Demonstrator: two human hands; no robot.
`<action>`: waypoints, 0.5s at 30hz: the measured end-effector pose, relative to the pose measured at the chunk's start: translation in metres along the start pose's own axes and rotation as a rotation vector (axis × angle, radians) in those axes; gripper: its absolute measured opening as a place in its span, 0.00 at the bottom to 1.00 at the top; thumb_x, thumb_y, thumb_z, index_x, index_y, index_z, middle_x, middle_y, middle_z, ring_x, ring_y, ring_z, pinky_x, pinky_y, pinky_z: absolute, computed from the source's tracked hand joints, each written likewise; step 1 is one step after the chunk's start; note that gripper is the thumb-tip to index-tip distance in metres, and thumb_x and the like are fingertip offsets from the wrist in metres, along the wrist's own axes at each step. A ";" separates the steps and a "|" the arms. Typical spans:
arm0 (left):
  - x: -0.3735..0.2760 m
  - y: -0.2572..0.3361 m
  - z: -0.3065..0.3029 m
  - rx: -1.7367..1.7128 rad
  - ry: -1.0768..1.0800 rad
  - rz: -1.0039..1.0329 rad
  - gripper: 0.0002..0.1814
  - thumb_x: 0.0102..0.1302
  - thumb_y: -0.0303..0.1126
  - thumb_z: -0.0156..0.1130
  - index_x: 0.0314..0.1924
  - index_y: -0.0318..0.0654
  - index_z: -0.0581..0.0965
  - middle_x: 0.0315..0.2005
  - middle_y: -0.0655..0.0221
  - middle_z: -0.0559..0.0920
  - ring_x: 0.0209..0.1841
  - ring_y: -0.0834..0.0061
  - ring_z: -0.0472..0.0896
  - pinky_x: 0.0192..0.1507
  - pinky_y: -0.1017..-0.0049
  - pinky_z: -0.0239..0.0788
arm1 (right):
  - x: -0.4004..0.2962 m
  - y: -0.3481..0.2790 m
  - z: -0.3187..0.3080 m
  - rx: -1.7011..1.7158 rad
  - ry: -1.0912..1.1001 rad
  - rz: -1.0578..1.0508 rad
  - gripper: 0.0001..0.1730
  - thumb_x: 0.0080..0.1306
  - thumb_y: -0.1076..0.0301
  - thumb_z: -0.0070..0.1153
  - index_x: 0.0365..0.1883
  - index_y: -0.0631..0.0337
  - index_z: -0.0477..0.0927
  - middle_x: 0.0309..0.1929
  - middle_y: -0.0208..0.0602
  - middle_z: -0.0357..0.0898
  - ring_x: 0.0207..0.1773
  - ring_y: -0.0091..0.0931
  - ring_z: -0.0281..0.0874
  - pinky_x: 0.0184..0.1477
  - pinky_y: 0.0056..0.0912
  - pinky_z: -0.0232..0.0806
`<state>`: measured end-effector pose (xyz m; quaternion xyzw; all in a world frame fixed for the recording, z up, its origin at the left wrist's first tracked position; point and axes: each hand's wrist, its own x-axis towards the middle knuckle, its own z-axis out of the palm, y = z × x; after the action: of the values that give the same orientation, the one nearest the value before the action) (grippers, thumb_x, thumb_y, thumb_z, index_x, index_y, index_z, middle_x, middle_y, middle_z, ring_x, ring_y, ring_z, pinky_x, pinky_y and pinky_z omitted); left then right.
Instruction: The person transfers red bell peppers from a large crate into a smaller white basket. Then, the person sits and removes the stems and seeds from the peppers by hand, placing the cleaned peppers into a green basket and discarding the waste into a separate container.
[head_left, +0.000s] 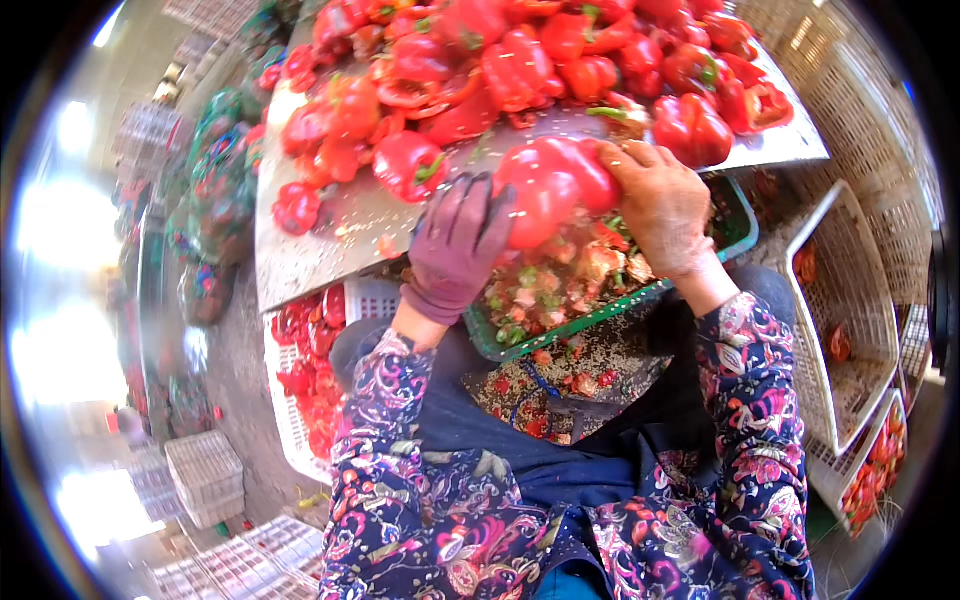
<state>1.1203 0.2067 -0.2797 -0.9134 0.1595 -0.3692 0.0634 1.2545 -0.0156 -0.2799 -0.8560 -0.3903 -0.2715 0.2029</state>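
Note:
A large red bell pepper (551, 187), somewhat blurred, is held between both hands at the near edge of the metal table (330, 251). My left hand (461, 240), in a purple glove, has its fingers against the pepper's left side. On the pepper's right side rests my right hand (660, 202), in an orange-brown glove; its palm is hidden. Below the pepper is a green plastic tub (585, 322) holding cut pepper cores (540, 289) and stems. A pile of red bell peppers (517, 71) covers the far part of the table, and seeds are scattered over the metal.
A white plastic crate (281, 420) with red pepper pieces stands below the table at left. At right are a tilted white crate (862, 322) and another with red pieces. Full green mesh sacks (217, 180) and stacked crates (206, 476) lie further left. Seeds and scraps cover the floor between my legs.

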 end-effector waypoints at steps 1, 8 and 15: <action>0.006 0.005 -0.014 -0.040 -0.007 -0.055 0.27 0.59 0.40 0.63 0.58 0.42 0.75 0.53 0.58 0.77 0.54 0.57 0.77 0.53 0.59 0.72 | -0.002 -0.004 -0.002 0.163 -0.077 0.098 0.16 0.58 0.74 0.56 0.45 0.53 0.83 0.39 0.35 0.81 0.43 0.36 0.81 0.43 0.37 0.74; -0.010 0.008 -0.106 -0.120 -0.081 -0.343 0.33 0.55 0.37 0.71 0.61 0.39 0.74 0.55 0.57 0.77 0.57 0.52 0.76 0.54 0.58 0.68 | 0.004 -0.081 -0.010 1.296 -0.200 0.548 0.14 0.64 0.78 0.58 0.48 0.66 0.84 0.37 0.28 0.83 0.38 0.16 0.77 0.42 0.19 0.70; -0.129 0.002 -0.250 0.670 0.159 -0.730 0.25 0.60 0.32 0.60 0.58 0.34 0.74 0.52 0.50 0.79 0.53 0.47 0.78 0.58 0.53 0.67 | 0.043 -0.270 -0.020 1.139 -0.354 -0.088 0.34 0.52 0.65 0.63 0.60 0.59 0.75 0.55 0.50 0.78 0.55 0.46 0.78 0.57 0.42 0.71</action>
<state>0.8587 0.2490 -0.1850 -0.8081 -0.2933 -0.4668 0.2074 1.0613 0.1624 -0.2009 -0.6277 -0.5375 0.1190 0.5504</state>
